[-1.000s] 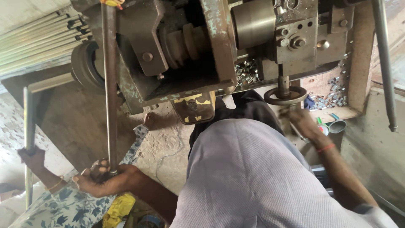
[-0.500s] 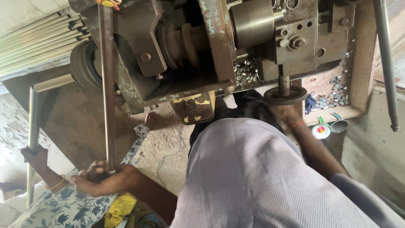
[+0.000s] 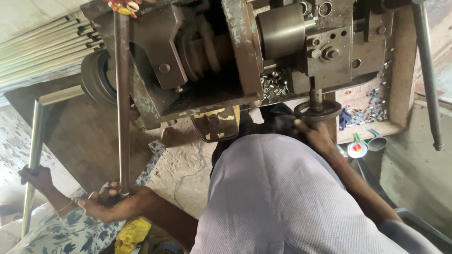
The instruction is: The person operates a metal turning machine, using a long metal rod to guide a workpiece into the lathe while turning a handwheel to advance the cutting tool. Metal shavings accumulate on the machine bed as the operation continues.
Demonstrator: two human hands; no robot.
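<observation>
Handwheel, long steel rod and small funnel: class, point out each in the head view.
Handwheel (image 3: 332,112), head view, right rim.
Long steel rod (image 3: 123,103), head view, mid-shaft.
Small funnel (image 3: 377,143), head view, cone wall.

Right hand (image 3: 314,134): risen from below the handwheel (image 3: 318,110) to touch its rim. Co-worker's hand (image 3: 37,178): moved up the thin rod (image 3: 32,164), now gripping it.

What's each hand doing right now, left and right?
Left hand: closed around the lower end of the long metal rod.
Right hand: fingers on the rim of the small handwheel; full grip cannot be told.
</observation>
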